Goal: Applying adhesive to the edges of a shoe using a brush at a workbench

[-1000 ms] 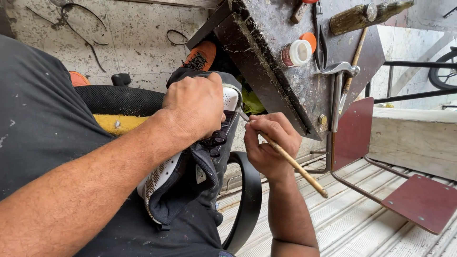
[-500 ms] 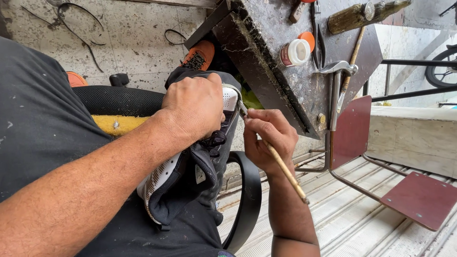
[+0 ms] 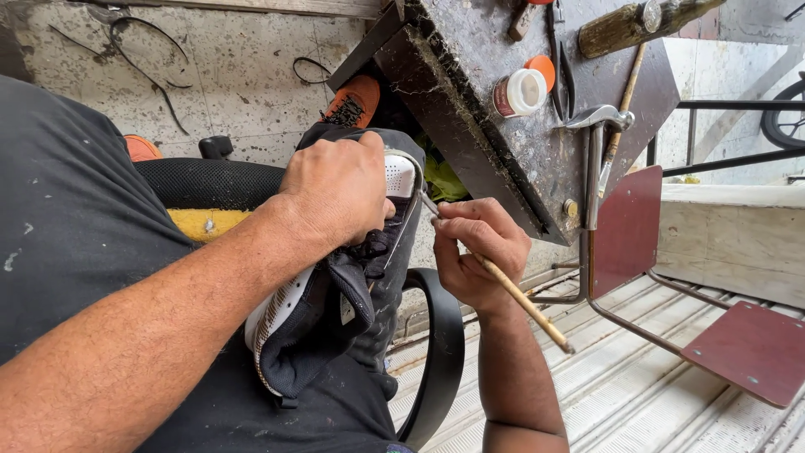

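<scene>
left hand (image 3: 335,193) clamps a dark shoe (image 3: 335,310) on the lap; right hand (image 3: 478,252) pinches a thin brush (image 3: 520,302). stained workbench (image 3: 520,159) above, corrugated metal floor (image 3: 637,394).

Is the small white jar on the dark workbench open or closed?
Open. The small white jar shows its round white mouth, and an orange lid lies beside it on the workbench.

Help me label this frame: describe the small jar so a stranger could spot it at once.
Start at the dark, grimy workbench filling the upper middle. On its top, left of the long-handled pliers, sits a small jar. It alone there has a white lid, with an orange cap right behind it.
</scene>
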